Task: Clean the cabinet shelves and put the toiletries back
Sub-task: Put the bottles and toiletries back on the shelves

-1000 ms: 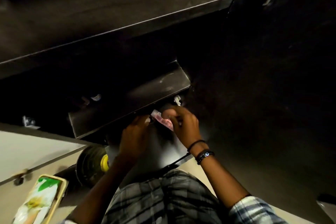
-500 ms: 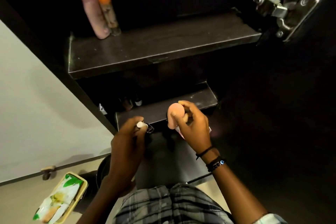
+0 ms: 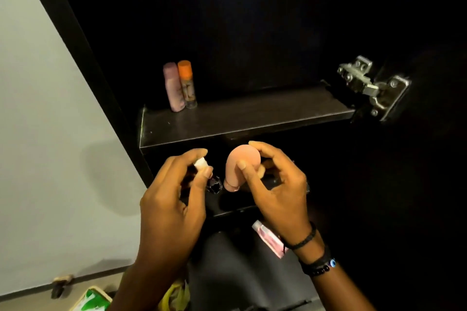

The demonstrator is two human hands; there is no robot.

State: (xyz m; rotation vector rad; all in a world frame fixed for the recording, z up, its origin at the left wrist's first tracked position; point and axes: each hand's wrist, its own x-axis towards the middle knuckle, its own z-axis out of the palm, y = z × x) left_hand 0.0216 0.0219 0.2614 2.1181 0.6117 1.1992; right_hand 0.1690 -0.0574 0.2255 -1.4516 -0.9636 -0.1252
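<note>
Head camera, looking down into a dark cabinet. The left hand [image 3: 171,199] had its fingers curled round a small white-capped bottle [image 3: 201,162], the cap showing between thumb and forefinger. The right hand [image 3: 275,189] pinched a peach bottle [image 3: 238,166] between thumb and fingertips, just right of the left fingers. Above both sets of fingers ran a dark shelf [image 3: 252,118]; on its far left corner stood a pink bottle [image 3: 173,88] touching an orange-capped bottle [image 3: 187,83]. Below the right fingers, beside the wrist, lay a pink tube [image 3: 269,237]. A metal hinge [image 3: 374,88] sat up to their right
</note>
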